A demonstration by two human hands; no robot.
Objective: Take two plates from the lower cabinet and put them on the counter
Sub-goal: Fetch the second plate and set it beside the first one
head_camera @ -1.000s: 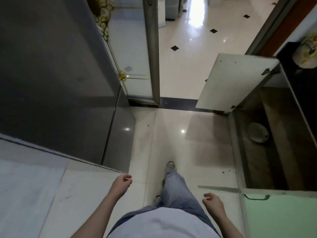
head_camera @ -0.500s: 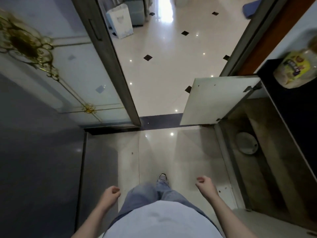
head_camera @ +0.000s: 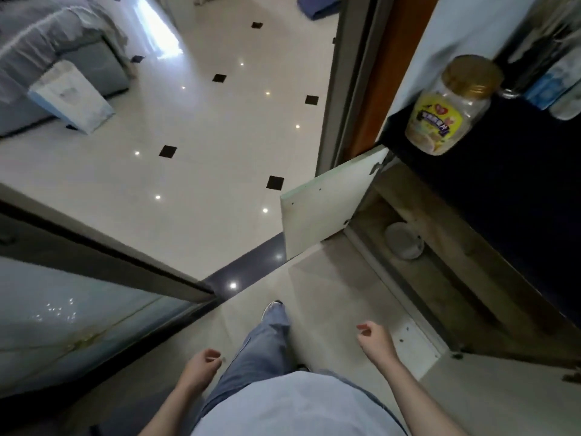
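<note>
A pale round stack of plates [head_camera: 404, 240] lies on the floor of the open lower cabinet [head_camera: 446, 278] at the right, under the dark counter [head_camera: 509, 171]. Its white door [head_camera: 327, 202] stands swung out toward the doorway. My left hand [head_camera: 201, 369] hangs beside my leg, fingers loosely curled, holding nothing. My right hand [head_camera: 374, 339] hovers in front of the cabinet's near end, fingers loosely curled and empty, well short of the plates.
A plastic jar with a gold lid [head_camera: 449, 108] stands at the counter's near corner, other bottles [head_camera: 562, 80] behind it. A glass sliding door [head_camera: 94, 297] runs along the left. Beyond the doorway lie a tiled floor, a grey sofa [head_camera: 47, 58] and a white bag [head_camera: 72, 97].
The view has swung right and forward toward the cabinet as I step ahead. Both hands have stayed low and empty; the right hand has drifted nearer the cabinet opening.
</note>
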